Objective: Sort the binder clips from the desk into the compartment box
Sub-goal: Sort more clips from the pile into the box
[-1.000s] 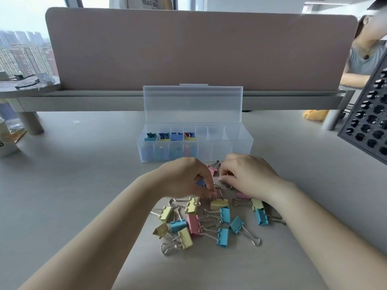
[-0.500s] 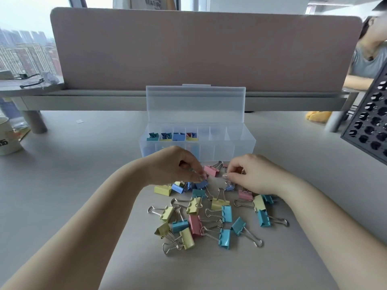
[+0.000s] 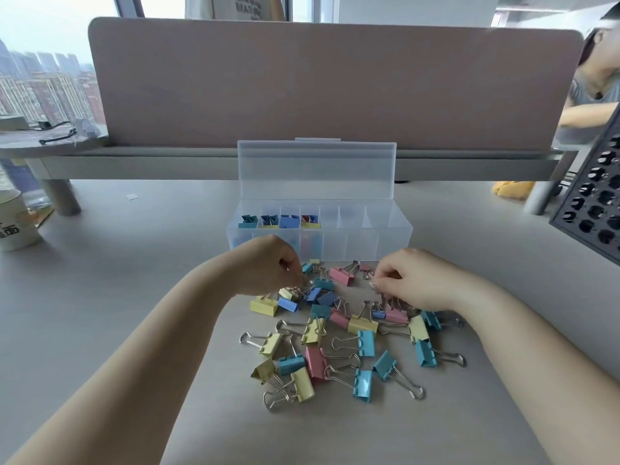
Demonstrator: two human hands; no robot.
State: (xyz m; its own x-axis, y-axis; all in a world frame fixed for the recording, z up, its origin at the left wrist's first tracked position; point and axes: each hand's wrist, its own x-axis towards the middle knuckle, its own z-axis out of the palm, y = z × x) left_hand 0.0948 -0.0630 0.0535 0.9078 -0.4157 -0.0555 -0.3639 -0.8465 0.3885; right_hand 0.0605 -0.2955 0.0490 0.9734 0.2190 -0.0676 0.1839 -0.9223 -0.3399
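Currently picking: binder clips [image 3: 315,364] heaped on table [image 3: 134,297], centre frame, before compartment box [image 3: 392,239]. Left hand [image 3: 268,268] pinches one's wire handle; right hand [image 3: 414,280] curled, contents unclear. Next, likely: lift to matching compartment.

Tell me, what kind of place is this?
Most likely an office, high up in a city: a desk with a pink divider screen, another person beyond it, and tall buildings outside the window.
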